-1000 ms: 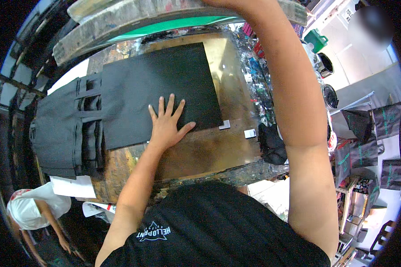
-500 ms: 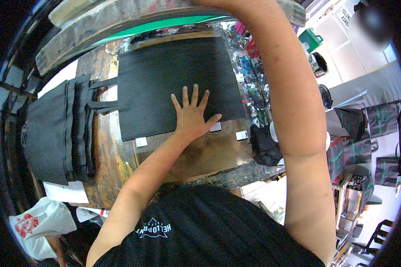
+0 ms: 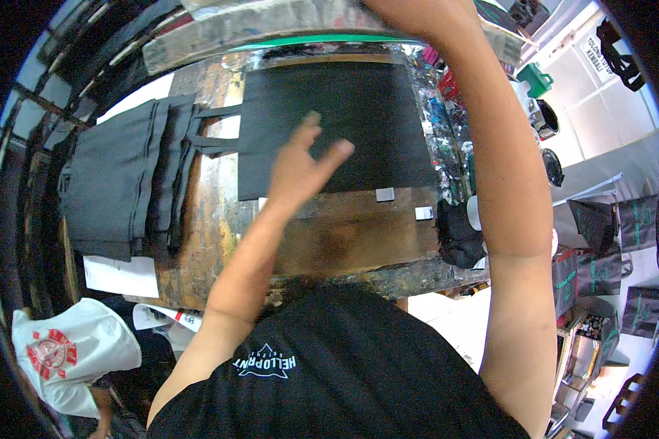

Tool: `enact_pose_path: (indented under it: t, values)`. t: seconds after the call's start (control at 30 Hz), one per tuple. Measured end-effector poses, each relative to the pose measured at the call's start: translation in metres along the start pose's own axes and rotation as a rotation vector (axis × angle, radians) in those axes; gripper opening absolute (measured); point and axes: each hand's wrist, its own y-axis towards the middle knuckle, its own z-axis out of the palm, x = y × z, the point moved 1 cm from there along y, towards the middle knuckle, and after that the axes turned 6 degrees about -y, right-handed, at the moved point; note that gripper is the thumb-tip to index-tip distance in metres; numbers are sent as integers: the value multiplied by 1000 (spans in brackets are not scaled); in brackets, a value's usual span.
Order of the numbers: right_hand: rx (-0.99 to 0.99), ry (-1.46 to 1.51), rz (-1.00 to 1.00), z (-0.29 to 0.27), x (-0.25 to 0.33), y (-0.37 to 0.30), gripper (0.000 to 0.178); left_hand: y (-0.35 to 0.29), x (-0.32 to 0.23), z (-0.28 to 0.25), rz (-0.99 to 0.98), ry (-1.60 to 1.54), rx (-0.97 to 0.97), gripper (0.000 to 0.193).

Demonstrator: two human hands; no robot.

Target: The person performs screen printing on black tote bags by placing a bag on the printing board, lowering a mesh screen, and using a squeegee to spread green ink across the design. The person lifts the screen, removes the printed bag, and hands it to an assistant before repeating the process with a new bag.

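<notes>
Black bag (image 3: 377, 117) lies flat at 12 o'clock, straps (image 3: 218, 112) toward 9, likely so it stays smooth. Left hand (image 3: 298, 164) is over it, blurry, loose, holding nothing. Right hand (image 3: 417, 14), 1 o'clock, is cut off; I can't tell its grip.

Black tote bag (image 3: 377, 117), brown wooden bench (image 3: 216, 227) mottled in many colours
The jerrycan (image 3: 537, 82) is green; the white T-shirt (image 3: 110, 333) bears a red emblem (image 3: 51, 354).

Paint-spattered wooden table (image 3: 214, 219), flat black bag (image 3: 381, 110), stacked black bags (image 3: 117, 175)
</notes>
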Motion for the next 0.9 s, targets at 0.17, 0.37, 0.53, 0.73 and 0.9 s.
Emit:
enact_pose_path:
  t: [0.17,0.37,0.53,0.73,0.9]
  values:
    - [-220,-54,-106,10,14,-65,57,-8,-30,-137,84,-834,-356,58]
    - [61,-69,-123,53,31,-152,50,-70,0,-115,-93,-554,-306,77]
    - [261,16,-100,123,16,-179,60,-119,63,-78,-196,-84,-318,111]
    - [447,107,-67,104,14,-183,58,-134,96,-63,-2,276,-351,127]
    - [393,59,-95,121,32,-223,61,-135,100,-62,16,286,-316,131]
